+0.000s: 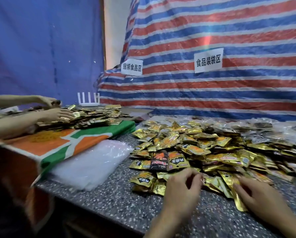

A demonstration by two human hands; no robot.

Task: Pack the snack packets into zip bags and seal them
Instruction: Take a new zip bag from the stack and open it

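Observation:
A big heap of gold snack packets (204, 148), with one black packet (158, 160) among them, covers the right half of the speckled stone table (119, 200). A stack of clear zip bags (90, 165) lies flat to the left of the heap. My left hand (181, 189) hovers at the heap's near edge with its fingers curled, fingertips at a packet; whether it holds one is unclear. My right hand (258, 198) lies with fairly straight fingers on top of long gold packets (229, 184) at the heap's front right.
Another person's hands (58, 114) work in a second heap of packets (95, 115) on an orange, green and white cloth (66, 141) at the left. A striped tarp with two paper signs (208, 60) hangs behind. A white router (89, 99) stands at the back.

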